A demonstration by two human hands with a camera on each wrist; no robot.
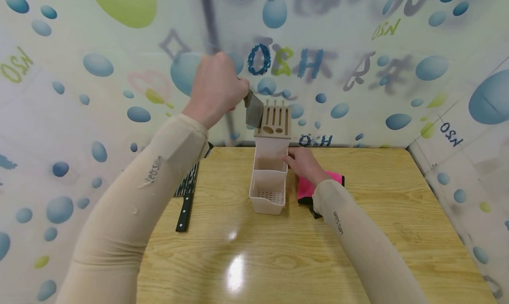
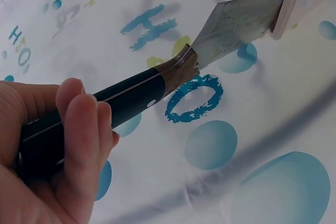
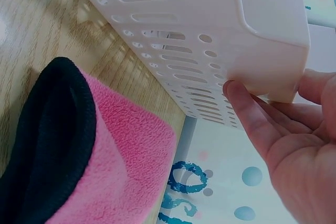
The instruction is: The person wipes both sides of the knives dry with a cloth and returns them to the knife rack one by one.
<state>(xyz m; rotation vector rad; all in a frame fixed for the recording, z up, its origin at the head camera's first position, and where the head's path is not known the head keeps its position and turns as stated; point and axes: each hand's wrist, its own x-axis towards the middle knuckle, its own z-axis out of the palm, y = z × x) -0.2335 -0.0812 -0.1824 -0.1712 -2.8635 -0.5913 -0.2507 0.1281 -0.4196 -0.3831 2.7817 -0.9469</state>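
Observation:
My left hand [image 1: 218,89] is raised and grips the black handle of a cleaver [image 2: 241,27], fingers wrapped around it. Its broad grey blade points down at the slotted top of a pale pink knife holder [image 1: 272,145], with the lower edge right at the slots on the left side. This holder stands upright on the table, with two open compartments in front. My right hand [image 1: 305,163] holds its right side. In the right wrist view, the fingers [image 3: 247,108] press the perforated wall near the back corner, with the thumb round the rear edge.
A black-handled knife [image 1: 184,213] with a black-and-white patterned blade lies left on the wooden table [image 1: 222,260], partly behind my left forearm. A folded pink cloth [image 3: 131,145] with black trim lies right of the holder. A patterned wall [image 1: 358,87] rises behind the table.

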